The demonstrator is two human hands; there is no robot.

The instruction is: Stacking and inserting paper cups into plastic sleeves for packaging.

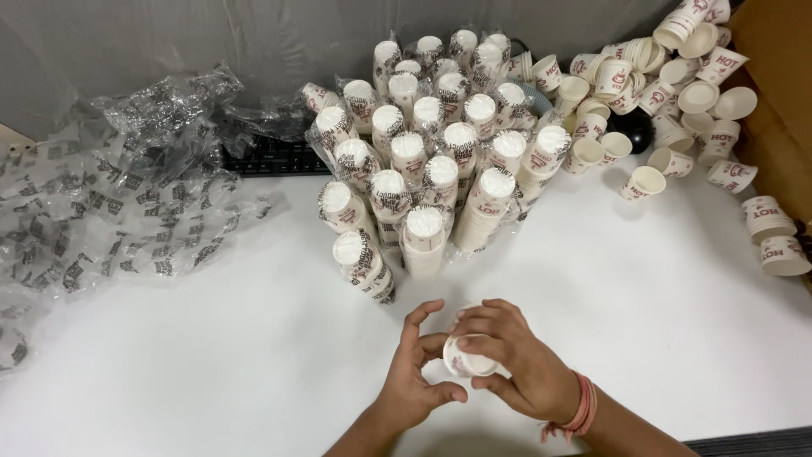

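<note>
My right hand grips a small white paper cup with red print, held on its side just above the white table. My left hand is beside it with fingers spread, its fingertips touching the cup's rim and base. Straight ahead stands a cluster of wrapped cup stacks, each stack upright in clear printed plastic.
A pile of loose paper cups lies at the back right, against a brown cardboard box. Crumpled empty plastic wrappers cover the left side. A black keyboard peeks out behind them, under a grey sheet.
</note>
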